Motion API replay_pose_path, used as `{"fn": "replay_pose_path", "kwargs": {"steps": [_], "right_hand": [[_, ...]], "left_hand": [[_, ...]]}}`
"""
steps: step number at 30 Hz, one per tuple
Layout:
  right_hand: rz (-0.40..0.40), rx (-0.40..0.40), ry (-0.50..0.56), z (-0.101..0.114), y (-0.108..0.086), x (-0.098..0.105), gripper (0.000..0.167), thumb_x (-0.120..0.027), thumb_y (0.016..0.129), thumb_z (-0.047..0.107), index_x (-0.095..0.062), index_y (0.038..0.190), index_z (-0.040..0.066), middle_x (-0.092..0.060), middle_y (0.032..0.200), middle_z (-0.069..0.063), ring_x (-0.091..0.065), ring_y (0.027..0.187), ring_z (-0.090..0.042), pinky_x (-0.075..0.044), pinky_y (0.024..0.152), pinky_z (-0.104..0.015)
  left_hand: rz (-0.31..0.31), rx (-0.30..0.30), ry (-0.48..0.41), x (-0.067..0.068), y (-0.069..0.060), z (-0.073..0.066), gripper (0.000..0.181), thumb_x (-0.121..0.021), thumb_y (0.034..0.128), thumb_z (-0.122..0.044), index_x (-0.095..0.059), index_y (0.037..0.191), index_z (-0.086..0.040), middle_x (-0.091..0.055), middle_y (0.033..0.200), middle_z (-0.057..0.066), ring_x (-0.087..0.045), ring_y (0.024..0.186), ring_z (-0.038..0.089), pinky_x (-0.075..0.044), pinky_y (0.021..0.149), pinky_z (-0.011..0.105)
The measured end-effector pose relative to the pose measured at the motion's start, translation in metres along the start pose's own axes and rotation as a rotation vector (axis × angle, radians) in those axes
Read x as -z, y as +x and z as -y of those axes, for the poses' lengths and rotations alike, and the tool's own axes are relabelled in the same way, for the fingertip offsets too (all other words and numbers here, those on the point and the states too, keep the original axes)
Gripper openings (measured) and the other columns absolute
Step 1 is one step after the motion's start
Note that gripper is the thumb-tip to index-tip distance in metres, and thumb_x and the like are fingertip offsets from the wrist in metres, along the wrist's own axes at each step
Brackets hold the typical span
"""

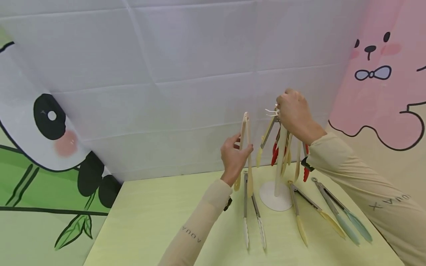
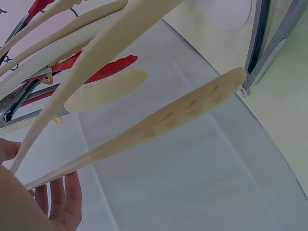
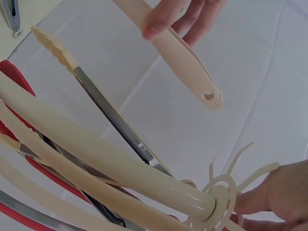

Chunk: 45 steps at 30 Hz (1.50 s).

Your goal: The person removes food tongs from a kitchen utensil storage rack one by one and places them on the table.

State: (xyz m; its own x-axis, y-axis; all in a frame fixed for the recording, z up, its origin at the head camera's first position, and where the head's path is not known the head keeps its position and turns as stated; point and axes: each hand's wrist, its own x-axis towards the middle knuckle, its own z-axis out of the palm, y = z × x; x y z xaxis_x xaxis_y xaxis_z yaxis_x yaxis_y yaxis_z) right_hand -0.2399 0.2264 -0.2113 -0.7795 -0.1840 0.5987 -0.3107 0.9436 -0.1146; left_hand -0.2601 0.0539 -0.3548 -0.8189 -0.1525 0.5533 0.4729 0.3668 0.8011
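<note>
Upright in my left hand (image 1: 234, 153) is a pair of beige tongs (image 3: 185, 67), its joined end up and its arms hanging down. Thumb and fingers hold it from both sides; in the left wrist view its two arms stand apart. My right hand (image 1: 295, 112) is at the top of a white hanging stand (image 1: 278, 177), its fingers gripping the hook ring (image 3: 222, 190). Several tongs hang from the hooks, among them yellow-tipped tongs (image 3: 115, 120) and red-tipped tongs (image 1: 275, 149). The palm side of the right hand is hidden in the head view.
On the yellow table (image 1: 159, 221) lie white-tipped tongs (image 1: 246, 207), yellow-tipped tongs (image 1: 297, 214) and blue-green-tipped tongs (image 1: 334, 210), all spread. The stand's round base (image 1: 266, 199) is near the back edge. A white cloth wall (image 1: 166, 111) rises behind.
</note>
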Motion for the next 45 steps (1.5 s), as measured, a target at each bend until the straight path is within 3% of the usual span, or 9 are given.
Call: {"fn": "replay_pose_path", "kwargs": {"steps": [9, 15, 23, 34, 45], "right_hand": [[-0.013, -0.008, 0.022, -0.008, -0.01, 0.003, 0.014, -0.056, 0.086, -0.006, -0.069, 0.088, -0.011, -0.055, 0.08, -0.023, -0.05, 0.077, -0.038, -0.042, 0.07, -0.047], [-0.01, 0.038, 0.058, -0.003, -0.005, 0.002, 0.014, -0.056, 0.086, -0.006, -0.069, 0.089, -0.01, -0.057, 0.081, -0.022, -0.049, 0.076, -0.037, -0.04, 0.07, -0.046], [-0.019, 0.045, 0.139, -0.004, -0.005, 0.0, 0.012, -0.061, 0.083, -0.007, -0.071, 0.088, -0.009, -0.057, 0.078, -0.02, -0.047, 0.072, -0.033, -0.038, 0.069, -0.045], [-0.051, 0.099, 0.145, -0.011, -0.005, 0.001, 0.01, -0.063, 0.082, -0.005, -0.071, 0.088, -0.009, -0.058, 0.077, -0.021, -0.05, 0.073, -0.035, -0.04, 0.068, -0.047], [-0.017, 0.094, 0.147, -0.01, -0.006, 0.003, 0.011, -0.062, 0.085, -0.003, -0.071, 0.089, -0.009, -0.057, 0.078, -0.021, -0.049, 0.074, -0.036, -0.038, 0.075, -0.051]], "left_hand": [[0.061, 0.018, 0.012, -0.003, -0.014, 0.005, 0.048, -0.08, 0.0721, -0.016, -0.067, 0.117, -0.009, -0.062, 0.095, 0.006, -0.058, 0.071, 0.017, -0.049, 0.053, 0.023], [0.024, 0.033, 0.046, 0.007, -0.016, 0.011, 0.046, -0.08, 0.071, -0.015, -0.068, 0.115, -0.01, -0.063, 0.093, 0.005, -0.057, 0.07, 0.019, -0.047, 0.052, 0.027], [0.029, 0.096, 0.108, 0.014, -0.022, 0.022, 0.05, -0.08, 0.07, -0.018, -0.068, 0.118, -0.01, -0.062, 0.092, 0.005, -0.056, 0.069, 0.015, -0.047, 0.052, 0.025], [0.006, 0.12, 0.172, 0.02, -0.022, 0.032, 0.051, -0.079, 0.0701, -0.018, -0.067, 0.118, -0.009, -0.061, 0.091, 0.005, -0.057, 0.07, 0.016, -0.047, 0.051, 0.026], [0.011, 0.179, 0.256, 0.024, -0.028, 0.047, 0.05, -0.077, 0.0694, -0.02, -0.068, 0.118, -0.013, -0.061, 0.091, 0.005, -0.055, 0.072, 0.018, -0.045, 0.054, 0.03]]}}
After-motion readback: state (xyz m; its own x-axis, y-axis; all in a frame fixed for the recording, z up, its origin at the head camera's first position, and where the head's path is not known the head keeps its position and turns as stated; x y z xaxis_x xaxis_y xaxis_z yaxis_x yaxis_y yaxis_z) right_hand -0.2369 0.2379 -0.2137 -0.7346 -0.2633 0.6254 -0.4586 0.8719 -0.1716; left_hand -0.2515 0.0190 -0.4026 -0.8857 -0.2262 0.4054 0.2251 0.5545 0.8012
